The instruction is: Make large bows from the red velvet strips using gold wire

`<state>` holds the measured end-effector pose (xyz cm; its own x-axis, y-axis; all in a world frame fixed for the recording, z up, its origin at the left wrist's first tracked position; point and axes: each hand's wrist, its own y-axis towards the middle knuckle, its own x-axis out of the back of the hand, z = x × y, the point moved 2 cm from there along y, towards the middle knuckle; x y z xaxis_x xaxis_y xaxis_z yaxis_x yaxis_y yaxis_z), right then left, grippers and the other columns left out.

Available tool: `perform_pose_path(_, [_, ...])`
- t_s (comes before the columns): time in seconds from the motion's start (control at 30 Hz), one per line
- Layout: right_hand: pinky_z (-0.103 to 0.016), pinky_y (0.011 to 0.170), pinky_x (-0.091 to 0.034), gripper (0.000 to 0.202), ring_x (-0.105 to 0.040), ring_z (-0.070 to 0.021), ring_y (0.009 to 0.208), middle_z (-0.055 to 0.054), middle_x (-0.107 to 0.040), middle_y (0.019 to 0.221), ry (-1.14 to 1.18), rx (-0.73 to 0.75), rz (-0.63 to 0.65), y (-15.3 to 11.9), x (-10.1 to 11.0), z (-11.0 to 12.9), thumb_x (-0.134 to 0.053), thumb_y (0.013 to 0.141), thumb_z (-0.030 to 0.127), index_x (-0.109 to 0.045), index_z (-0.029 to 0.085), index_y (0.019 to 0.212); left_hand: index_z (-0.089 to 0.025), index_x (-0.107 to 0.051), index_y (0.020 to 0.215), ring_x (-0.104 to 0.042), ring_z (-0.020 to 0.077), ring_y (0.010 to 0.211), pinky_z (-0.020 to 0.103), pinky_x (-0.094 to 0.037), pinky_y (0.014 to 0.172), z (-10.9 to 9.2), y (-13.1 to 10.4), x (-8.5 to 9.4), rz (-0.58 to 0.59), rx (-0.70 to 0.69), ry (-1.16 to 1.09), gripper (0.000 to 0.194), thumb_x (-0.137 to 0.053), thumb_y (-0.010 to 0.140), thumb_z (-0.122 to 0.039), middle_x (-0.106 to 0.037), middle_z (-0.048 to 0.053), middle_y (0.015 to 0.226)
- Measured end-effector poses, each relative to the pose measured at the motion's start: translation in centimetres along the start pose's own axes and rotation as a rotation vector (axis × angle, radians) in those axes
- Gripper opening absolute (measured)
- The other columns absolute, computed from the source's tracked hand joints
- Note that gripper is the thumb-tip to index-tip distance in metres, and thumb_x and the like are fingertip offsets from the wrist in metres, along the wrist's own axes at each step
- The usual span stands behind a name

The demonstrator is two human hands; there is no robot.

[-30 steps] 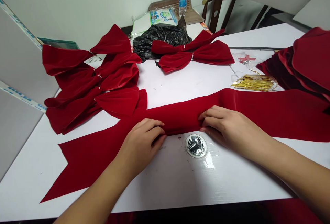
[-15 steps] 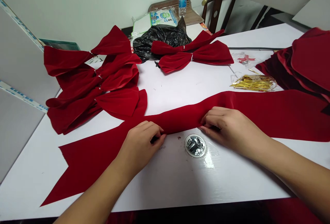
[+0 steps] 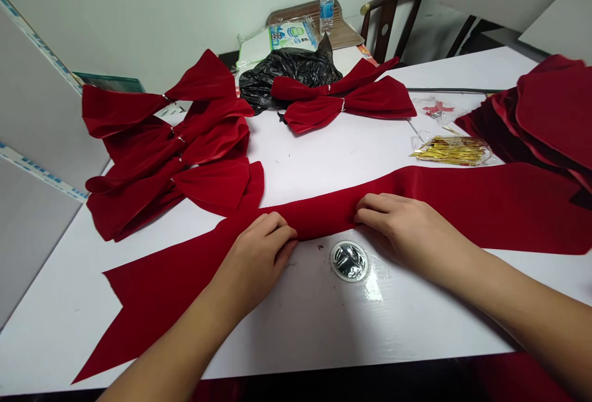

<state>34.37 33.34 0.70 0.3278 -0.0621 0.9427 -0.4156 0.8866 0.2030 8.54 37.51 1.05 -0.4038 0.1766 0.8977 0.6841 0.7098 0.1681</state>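
Note:
A long red velvet ribbon (image 3: 324, 214) lies across the white table, its notched tail at the lower left and its wide part at the right. The middle section is folded narrower. My left hand (image 3: 261, 254) is closed on the near edge of that section, left of centre. My right hand (image 3: 398, 223) grips the same strip further right, fingers curled over it, thumb hidden beneath. Just in front of the strip, between my hands, is a round metal-rimmed disc (image 3: 349, 261) in the tabletop.
Tied red bows (image 3: 213, 143) are stacked at the left; two more bows (image 3: 370, 101) lie by a black plastic bag (image 3: 289, 69). Gold twist ties (image 3: 453, 150) in a clear bag sit near a pile of red fabric (image 3: 555, 112). A water bottle (image 3: 327, 7) stands behind.
My right hand's fingers have curled further over the strip, and its thumb has gone out of sight. My left fingers have closed more on the near edge. The camera view has shifted slightly.

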Motion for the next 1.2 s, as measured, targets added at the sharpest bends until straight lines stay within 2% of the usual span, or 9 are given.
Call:
perform_pose_path(0.17, [-0.031,0.069,-0.049,0.02,-0.06,-0.0202,0.084,-0.01,-0.069,0.097,0.02,0.067,-0.013,0.19,0.32,0.33,-0.052,0.096,0.009,-0.07,0.017,0.089,-0.017,-0.072,0.094,-0.062,0.0234,0.109,0.04,-0.057,0.092,-0.11,0.03,0.06,-0.061,-0.049,0.023,0.015,-0.057,0.097,-0.017,-0.068,0.009,0.114])
perform_pose_path(0.5, [-0.035,0.073,-0.054,0.017,-0.062,-0.0223,0.087,-0.011,-0.069,0.093,0.115,0.027,-0.009,0.4,0.18,0.18,-0.056,0.095,0.012,-0.07,0.016,0.085,-0.017,-0.075,0.097,-0.067,0.0241,0.105,0.043,-0.06,0.088,-0.1,-0.22,-0.15,-0.083,-0.026,0.057,0.016,-0.059,0.097,-0.019,-0.072,0.009,0.111])
perform_pose_path(0.7, [-0.035,0.072,-0.055,0.016,-0.061,-0.0212,0.088,-0.009,-0.068,0.094,0.175,-0.023,0.015,0.39,-0.03,0.05,-0.056,0.093,0.011,-0.068,0.014,0.084,-0.016,-0.075,0.097,-0.067,0.0214,0.094,0.04,-0.06,0.083,-0.24,-0.17,-0.1,-0.081,-0.021,0.031,0.014,-0.061,0.095,-0.017,-0.073,0.007,0.102])
perform_pose_path(0.87, [-0.034,0.07,-0.054,0.015,-0.061,-0.0206,0.085,-0.008,-0.067,0.09,0.139,-0.034,0.024,0.28,-0.09,0.0,-0.056,0.093,0.011,-0.068,0.014,0.084,-0.016,-0.075,0.096,-0.067,0.0194,0.091,0.036,-0.061,0.081,-0.29,-0.15,-0.07,-0.079,-0.026,-0.002,0.014,-0.06,0.096,-0.016,-0.072,0.007,0.1])
perform_pose_path(1.03, [-0.033,0.071,-0.053,0.014,-0.062,-0.0208,0.086,-0.009,-0.068,0.091,0.097,-0.018,0.011,0.25,-0.08,-0.01,-0.057,0.093,0.012,-0.068,0.014,0.084,-0.016,-0.076,0.095,-0.067,0.0208,0.097,0.037,-0.061,0.084,-0.31,-0.22,-0.03,-0.092,-0.022,0.014,0.015,-0.061,0.095,-0.017,-0.072,0.008,0.105])
perform_pose_path(1.2, [-0.032,0.069,-0.05,0.016,-0.062,-0.0194,0.081,-0.007,-0.067,0.086,0.124,-0.05,0.015,0.27,-0.18,-0.25,-0.058,0.092,0.012,-0.067,0.014,0.078,-0.016,-0.076,0.092,-0.069,0.0184,0.087,0.033,-0.061,0.076,-0.44,-0.26,0.0,-0.106,-0.03,-0.002,0.014,-0.062,0.095,-0.016,-0.074,0.006,0.096])
